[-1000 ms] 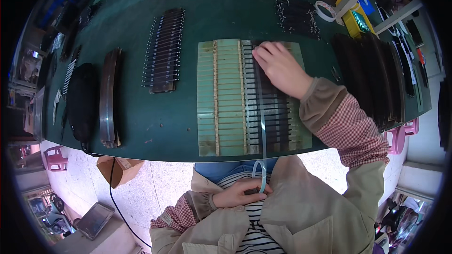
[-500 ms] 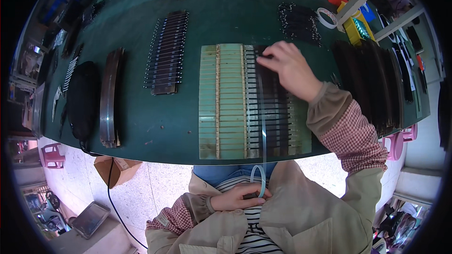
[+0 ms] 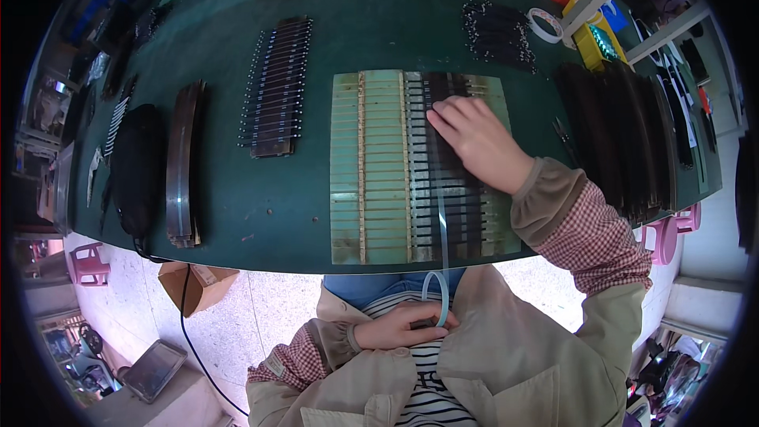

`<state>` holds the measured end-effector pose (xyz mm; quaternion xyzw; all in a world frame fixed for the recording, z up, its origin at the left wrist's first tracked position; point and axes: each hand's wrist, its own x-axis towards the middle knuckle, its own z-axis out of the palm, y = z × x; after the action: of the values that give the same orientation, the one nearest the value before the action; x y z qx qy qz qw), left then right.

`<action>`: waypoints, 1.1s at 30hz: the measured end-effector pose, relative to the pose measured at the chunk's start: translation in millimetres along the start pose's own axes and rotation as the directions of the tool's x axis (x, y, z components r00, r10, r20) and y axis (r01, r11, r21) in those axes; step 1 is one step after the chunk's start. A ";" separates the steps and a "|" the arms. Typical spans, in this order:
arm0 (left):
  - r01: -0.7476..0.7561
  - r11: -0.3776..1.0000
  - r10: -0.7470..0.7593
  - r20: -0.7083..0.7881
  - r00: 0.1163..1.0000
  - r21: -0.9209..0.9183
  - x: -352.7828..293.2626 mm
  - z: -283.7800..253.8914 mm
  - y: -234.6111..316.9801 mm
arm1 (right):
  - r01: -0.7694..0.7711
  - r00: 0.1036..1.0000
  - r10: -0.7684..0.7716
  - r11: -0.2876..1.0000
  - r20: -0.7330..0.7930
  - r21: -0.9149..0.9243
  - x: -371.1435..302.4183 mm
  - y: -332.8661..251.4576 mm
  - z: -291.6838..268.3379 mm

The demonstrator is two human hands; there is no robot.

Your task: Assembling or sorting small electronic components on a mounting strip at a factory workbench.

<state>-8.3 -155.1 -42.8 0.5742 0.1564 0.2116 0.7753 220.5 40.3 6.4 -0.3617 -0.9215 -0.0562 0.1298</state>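
Board (image 3: 385,178): one, green, ribbed with thin crosswise lines, flat on the desk (image 3: 360,28) near its front edge; the landmark for all places below.

Strips (image 3: 466,221): dark, lengthwise on the right half of the board, crossed by short black leads.

Tape (image 3: 443,225): one run, clear and glossy, along the strips on the board, passing over its near edge.

Coil (image 3: 444,300): pale, ring-shaped, at the lower end of the tape, just off the near edge of the board, before the person's lap.

Left hand (image 3: 402,327): below the board; grip closed on the coil.

Right hand (image 3: 480,145): over the upper right of the board, fingertips drawn together at the strips beside the tape; whether the grip pinches anything, cannot tell.

Rack (image 3: 275,91): dark, wired pieces with light tips, left of the board.

Brown stack (image 3: 183,166): upright in view, farther left of the board.

Black pouch (image 3: 138,170): beyond that, left of the board.

Black bundle (image 3: 498,35): past the board's far right corner.

White roll (image 3: 534,28): just right of that bundle.

Dark stack (image 3: 613,142): long pieces, right of the board.
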 end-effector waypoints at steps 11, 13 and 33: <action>0.004 1.000 -0.004 -0.010 1.000 -0.003 -0.4 -0.9 4.7 | 0.013 1.000 -0.012 0.998 -0.028 0.061 -2.9 -5.2 -7.8; 0.012 1.000 -0.012 -0.027 1.000 -0.015 -3.8 2.8 3.5 | -0.017 0.999 0.021 0.991 -0.028 0.132 -3.0 -0.8 -18.3; 0.065 0.998 -0.065 0.025 0.998 -0.006 -0.4 -4.0 6.5 | 0.059 0.996 -0.065 0.993 0.055 0.098 -15.1 -24.0 -14.6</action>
<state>-11.6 -150.4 -37.8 0.5688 0.1644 0.1797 0.7856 217.7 10.0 15.9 -0.3278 -0.9373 -0.0050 0.1183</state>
